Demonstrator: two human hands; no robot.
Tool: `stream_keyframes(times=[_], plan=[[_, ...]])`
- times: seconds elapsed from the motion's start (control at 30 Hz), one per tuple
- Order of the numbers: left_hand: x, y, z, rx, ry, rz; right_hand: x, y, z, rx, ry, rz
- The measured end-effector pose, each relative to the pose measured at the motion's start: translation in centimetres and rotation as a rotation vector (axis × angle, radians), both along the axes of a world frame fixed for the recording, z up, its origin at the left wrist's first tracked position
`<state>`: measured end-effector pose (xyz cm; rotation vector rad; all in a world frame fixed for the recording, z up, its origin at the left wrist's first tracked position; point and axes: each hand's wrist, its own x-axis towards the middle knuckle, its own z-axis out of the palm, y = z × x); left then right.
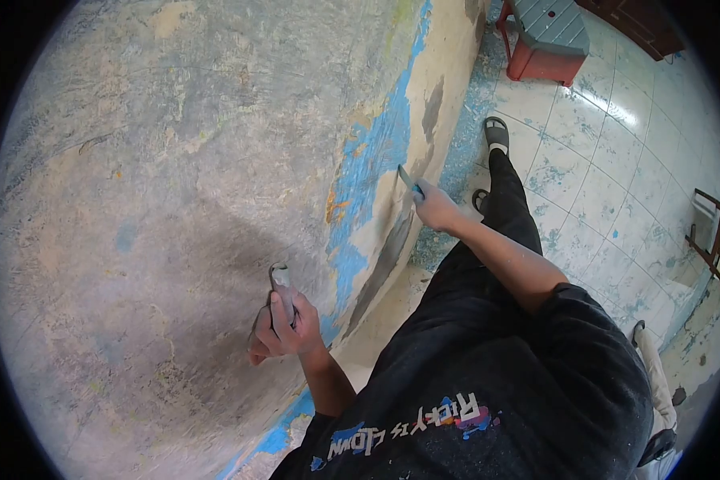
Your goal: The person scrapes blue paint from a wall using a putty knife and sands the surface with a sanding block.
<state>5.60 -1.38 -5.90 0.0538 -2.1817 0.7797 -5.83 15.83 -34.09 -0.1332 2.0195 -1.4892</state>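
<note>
My right hand (436, 206) is closed round the handle of a scraper (408, 181), whose blade tip touches the wall at the edge of a strip of blue paint (382, 148). Lower and to the left, my left hand (286, 324) grips a grey, dusty tool (280, 276) with a rounded end, close to the bare wall (176, 200). What kind of tool it is cannot be made out. Beside the blue strip, the wall shows cream paint and dark grey patches.
A grey and red step stool (548, 36) stands on the tiled floor (572, 172), which is strewn with blue flakes. My sandalled feet are near the wall's base. At the right edge are a wooden frame (705, 240) and a pale cloth (656, 376).
</note>
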Motion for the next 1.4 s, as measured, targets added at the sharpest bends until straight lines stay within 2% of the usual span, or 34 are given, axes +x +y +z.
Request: stream_keyframes(times=[0.1, 0.2, 0.3, 0.5, 0.6, 0.77, 0.9, 1.07, 1.2, 1.3, 1.4], plan=[[-0.3, 0.4, 0.3, -0.023, -0.005, -0.008, -1.6, 0.6, 0.4, -0.054, -0.249, 0.001], [-0.5, 0.5, 0.4, 0.011, -0.007, -0.017, -2.8, 0.9, 2.3, 0.013, -0.356, 0.018], [-0.2, 0.3, 0.5, -0.004, -0.018, -0.019, -2.4, 0.5, 3.6, -0.007, -0.353, 0.047], [-0.2, 0.3, 0.5, 0.000, -0.019, -0.025, -3.2, 0.3, 1.8, -0.010, -0.440, 0.021], [-0.3, 0.1, 0.2, 0.015, -0.007, -0.027, -1.8, 0.6, 3.3, -0.065, -0.354, 0.027], [-0.3, 0.4, 0.6, -0.024, -0.021, -0.038, -2.3, 0.4, 0.7, -0.008, -0.398, 0.042], [-0.8, 0.9, 1.1, -0.049, -0.024, -0.041, -1.9, 0.2, 2.4, -0.042, -0.328, 0.024], [-0.3, 0.6, 0.6, 0.015, -0.025, -0.047, -2.7, -0.4, 0.3, -0.006, -0.443, 0.010], [-0.3, 0.4, 0.3, 0.067, 0.025, -0.037, -3.1, 1.0, 1.8, -0.021, -0.476, 0.061], [-0.4, 1.0, 1.0, -0.022, -0.001, -0.026, -3.1, 3.3, 3.8, -0.059, -0.435, 0.098], [-0.7, 0.8, 1.3, 0.005, 0.083, -0.053, -2.8, 4.2, 1.4, 0.075, 0.110, 0.173]])
